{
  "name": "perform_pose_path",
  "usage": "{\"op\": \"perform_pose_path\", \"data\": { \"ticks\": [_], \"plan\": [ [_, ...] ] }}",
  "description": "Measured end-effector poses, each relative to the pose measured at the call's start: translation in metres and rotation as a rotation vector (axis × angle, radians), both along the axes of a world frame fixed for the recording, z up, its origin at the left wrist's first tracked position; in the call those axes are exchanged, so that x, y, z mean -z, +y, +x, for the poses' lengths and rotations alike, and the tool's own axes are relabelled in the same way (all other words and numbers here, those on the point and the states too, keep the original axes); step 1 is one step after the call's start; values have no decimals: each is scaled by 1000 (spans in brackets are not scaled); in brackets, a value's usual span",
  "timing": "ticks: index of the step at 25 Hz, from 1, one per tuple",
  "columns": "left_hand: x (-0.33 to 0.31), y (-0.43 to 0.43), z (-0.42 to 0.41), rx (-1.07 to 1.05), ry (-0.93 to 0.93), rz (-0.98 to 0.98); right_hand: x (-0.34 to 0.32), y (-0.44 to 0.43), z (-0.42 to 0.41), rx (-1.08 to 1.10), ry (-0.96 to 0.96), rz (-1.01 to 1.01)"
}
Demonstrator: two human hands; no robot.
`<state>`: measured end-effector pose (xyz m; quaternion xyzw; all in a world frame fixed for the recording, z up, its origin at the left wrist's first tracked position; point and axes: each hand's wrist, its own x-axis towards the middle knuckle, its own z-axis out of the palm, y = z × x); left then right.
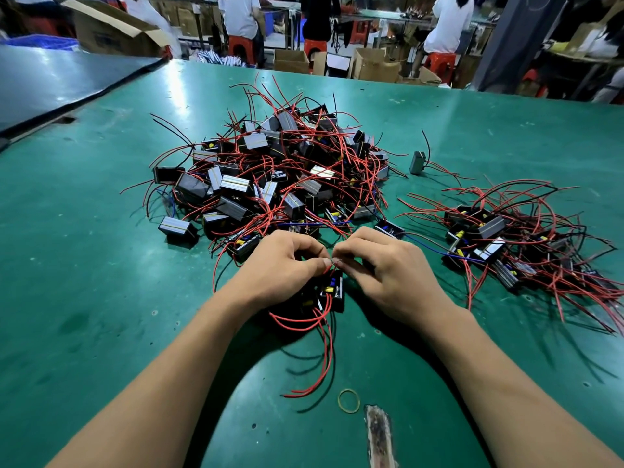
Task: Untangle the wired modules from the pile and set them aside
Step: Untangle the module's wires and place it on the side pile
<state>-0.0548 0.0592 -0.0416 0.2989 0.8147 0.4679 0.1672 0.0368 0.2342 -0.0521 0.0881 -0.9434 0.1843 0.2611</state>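
A big tangled pile of black wired modules (270, 177) with red and black leads lies in the middle of the green table (84, 265). A smaller heap of modules (506, 244) sits to the right. Just in front of the big pile, my left hand (280, 268) and my right hand (381, 268) meet fingertip to fingertip, pinching thin red wires above a small bunch of modules (329, 292). The bunch's red and black leads (324, 352) trail toward me. How the bunch is supported under the hands is hidden.
A yellow rubber band (348, 401) lies near the table's front edge, beside a worn patch (380, 437). A single grey module (418, 162) stands apart behind the right heap. A dark board (50, 86) covers the far left. People, red stools and cardboard boxes stand beyond the table.
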Motion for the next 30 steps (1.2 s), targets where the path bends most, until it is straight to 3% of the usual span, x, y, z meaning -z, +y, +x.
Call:
{"op": "perform_pose_path", "data": {
  "ticks": [6,9,11,16,21,30],
  "plan": [
    [2,2,4,68,357,49,-2,3,-6,-39,-443,-720],
    [3,2,4,79,386,79,-4,7,-4,-80,-519,-879],
    [2,1,3,51,305,69,-2,7,-2,-78,-460,-826],
    [-1,-1,-1,60,76,-12,1,4,-1,-62,-108,-357],
    [-3,-5,-4,72,-112,-6,-2,0,2,-67,84,-17],
    [-6,-5,-5,69,-180,-8,-2,0,0,-59,60,57]
  ]
}}
